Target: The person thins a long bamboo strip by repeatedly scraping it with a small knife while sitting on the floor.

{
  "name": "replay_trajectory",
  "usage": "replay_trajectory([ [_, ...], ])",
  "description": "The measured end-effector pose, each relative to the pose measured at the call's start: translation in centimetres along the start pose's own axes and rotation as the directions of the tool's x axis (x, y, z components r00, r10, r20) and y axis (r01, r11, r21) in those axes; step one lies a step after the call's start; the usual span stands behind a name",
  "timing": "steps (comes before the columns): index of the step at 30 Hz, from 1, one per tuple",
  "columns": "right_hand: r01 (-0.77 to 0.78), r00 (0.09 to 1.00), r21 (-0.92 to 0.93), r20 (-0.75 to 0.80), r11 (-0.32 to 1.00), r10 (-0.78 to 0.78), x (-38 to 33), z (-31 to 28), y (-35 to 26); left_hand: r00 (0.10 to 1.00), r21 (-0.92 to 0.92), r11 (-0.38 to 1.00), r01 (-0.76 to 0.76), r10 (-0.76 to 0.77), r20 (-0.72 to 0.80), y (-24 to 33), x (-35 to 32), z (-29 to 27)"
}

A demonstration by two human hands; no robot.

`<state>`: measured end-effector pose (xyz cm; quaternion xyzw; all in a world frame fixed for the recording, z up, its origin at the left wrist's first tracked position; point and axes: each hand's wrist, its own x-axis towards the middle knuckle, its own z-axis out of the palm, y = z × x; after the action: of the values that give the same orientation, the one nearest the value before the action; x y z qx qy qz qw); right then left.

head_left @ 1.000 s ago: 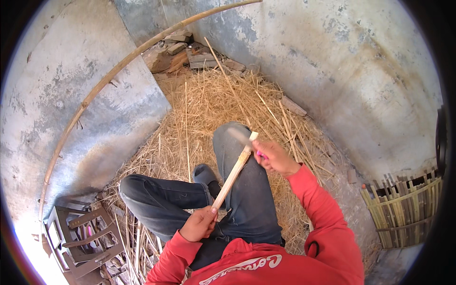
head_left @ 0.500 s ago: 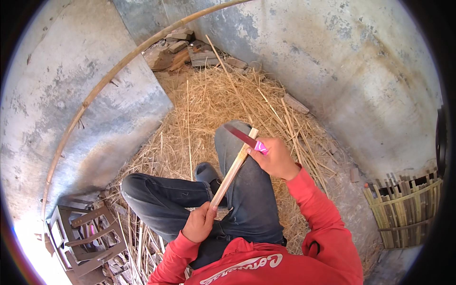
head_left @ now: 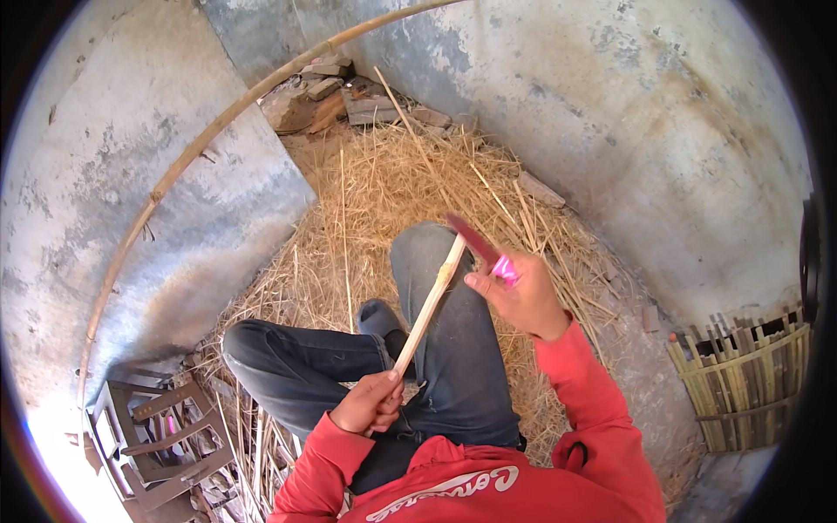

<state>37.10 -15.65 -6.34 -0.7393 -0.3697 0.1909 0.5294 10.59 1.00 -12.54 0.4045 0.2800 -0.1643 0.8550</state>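
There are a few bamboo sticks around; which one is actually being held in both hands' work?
The short pale stick across the lap: the left hand grips its lower end. The long pole leans untouched against the wall.

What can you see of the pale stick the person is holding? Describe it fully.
The stick is a thin, straight strip, pale yellow like split bamboo or cane. It slants from lower left to upper right above the person's jeans-clad legs. The left hand grips its lower end in a closed fist. Near its upper end the dark red blade of a knife, held by the right hand, meets it. Straw lies beneath.
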Motion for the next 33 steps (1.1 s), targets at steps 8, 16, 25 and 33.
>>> replay_trajectory([
  [8,0.112,0.974,-0.223,-0.171,0.968,-0.151,2.8,0.6,4.6,0.898,-0.408,0.862,0.3,-0.112,0.425,-0.7,0.3,-4.2],
  [16,0.152,0.962,-0.275,-0.18,0.949,-0.206,5.1,2.5,5.9,0.863,-0.441,0.826,0.352,-0.104,0.494,-0.8,0.5,-4.6],
  [25,0.113,0.993,-0.226,-0.004,0.968,-0.117,3.6,3.1,4.5,0.881,-0.419,0.853,0.312,-0.094,0.465,-0.8,0.7,-4.4],
  [33,0.025,0.952,-0.152,0.304,0.988,0.023,3.1,2.8,4.4,0.883,-0.393,0.871,0.295,-0.092,0.46,1.0,3.0,-2.7],
])
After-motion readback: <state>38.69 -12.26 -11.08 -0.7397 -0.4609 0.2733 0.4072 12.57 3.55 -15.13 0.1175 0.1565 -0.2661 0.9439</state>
